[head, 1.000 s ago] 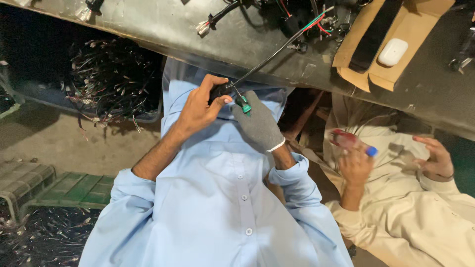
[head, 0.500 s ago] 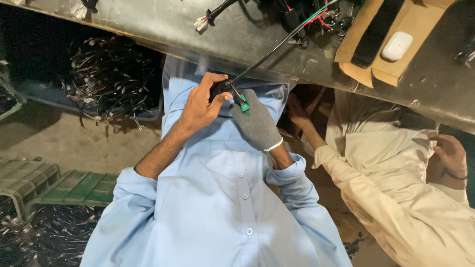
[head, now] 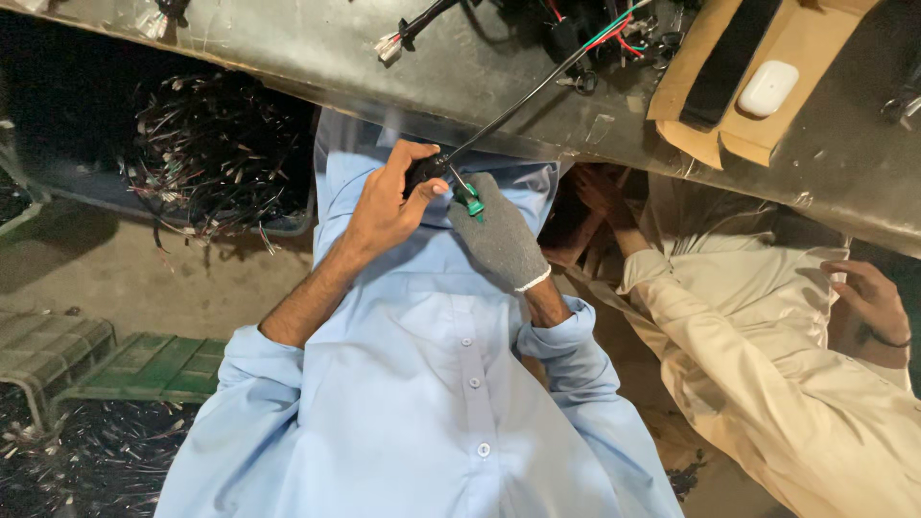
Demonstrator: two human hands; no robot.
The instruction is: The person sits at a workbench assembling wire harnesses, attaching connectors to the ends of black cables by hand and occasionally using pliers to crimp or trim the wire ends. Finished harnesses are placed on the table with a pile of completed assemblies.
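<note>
Colours by the grey table point(head: 317, 58)

The shirt point(head: 422, 384) is light blue, the glove point(head: 499, 235) grey with a white cuff. The small tool point(head: 468, 199) is green, the cable point(head: 523, 101) black. The case point(head: 767, 88) is white on a brown box point(head: 705, 125).

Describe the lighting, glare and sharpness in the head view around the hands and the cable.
Head view: light falls evenly on the blue shirt, the bare left hand and the gloved right hand, all fairly sharp; the metal table shows dull glare streaks; the bin of wires under it sits in deep shadow; the black cable stays crisp; the co-worker's hand is slightly soft.
</note>
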